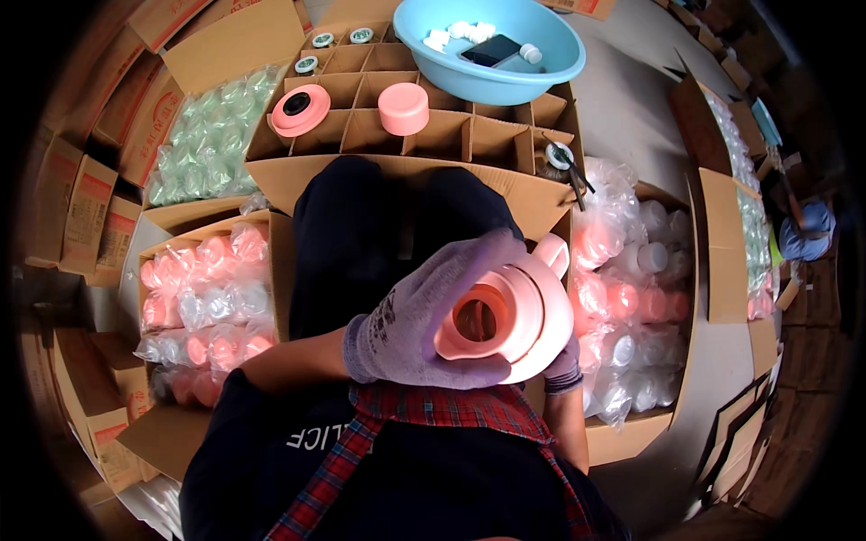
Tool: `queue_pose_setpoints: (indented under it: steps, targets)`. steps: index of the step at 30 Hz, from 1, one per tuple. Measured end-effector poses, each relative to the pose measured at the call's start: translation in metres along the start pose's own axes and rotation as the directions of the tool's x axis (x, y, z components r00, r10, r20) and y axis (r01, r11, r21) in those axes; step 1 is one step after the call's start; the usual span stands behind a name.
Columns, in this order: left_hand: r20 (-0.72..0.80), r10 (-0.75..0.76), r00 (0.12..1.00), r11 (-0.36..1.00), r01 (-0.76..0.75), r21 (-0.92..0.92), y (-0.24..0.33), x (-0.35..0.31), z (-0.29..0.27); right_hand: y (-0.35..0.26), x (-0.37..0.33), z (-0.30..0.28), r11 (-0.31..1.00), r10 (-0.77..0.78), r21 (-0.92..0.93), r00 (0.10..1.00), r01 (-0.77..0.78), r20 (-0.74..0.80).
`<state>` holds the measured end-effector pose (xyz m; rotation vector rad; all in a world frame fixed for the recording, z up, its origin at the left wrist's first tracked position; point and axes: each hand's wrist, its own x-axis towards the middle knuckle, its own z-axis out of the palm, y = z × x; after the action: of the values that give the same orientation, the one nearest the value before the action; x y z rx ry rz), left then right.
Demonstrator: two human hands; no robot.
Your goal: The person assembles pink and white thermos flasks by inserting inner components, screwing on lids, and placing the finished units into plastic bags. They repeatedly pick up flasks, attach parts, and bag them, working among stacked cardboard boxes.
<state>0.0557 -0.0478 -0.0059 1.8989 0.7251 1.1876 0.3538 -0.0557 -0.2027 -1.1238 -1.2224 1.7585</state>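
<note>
Close to my chest I hold a pink vacuum jug (546, 311), its round open mouth tilted toward me and its handle (552, 254) pointing away. My left hand (424, 311), in a light purple-grey work glove, is wrapped around the neck and rim. On the jug's right side my right hand (566, 368), gloved too, grips the body; most of its fingers are hidden behind it. Beyond my knees, a pink collar piece with a black centre (300, 110) and a pink cup-shaped lid (403, 109) rest on a divided cardboard box (397, 171).
A blue basin (492, 86) holding white caps and a dark flat object sits on the divided box. Scissors (577, 176) lie at its right corner. Cartons of bagged pink and white jugs (212, 279) (631, 302) flank me. Bagged green ones (216, 135) stand far left. Another person (806, 230) is far right.
</note>
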Motion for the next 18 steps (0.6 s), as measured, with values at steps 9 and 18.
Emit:
queue_pose_setpoints:
  steps: [9,18]
  targets:
    - [-0.058,0.374,0.925,0.925,-0.377,-0.041,-0.005,0.027,0.005,-0.074,0.002,0.065,0.984,-0.180,-0.002,0.981,0.181,-0.069]
    - [-0.077,0.389,0.918,0.914,-0.395,-0.090,0.002,0.029,-0.001,-0.085,0.007,0.080,0.980,-0.178,0.053,0.964,0.192,-0.196]
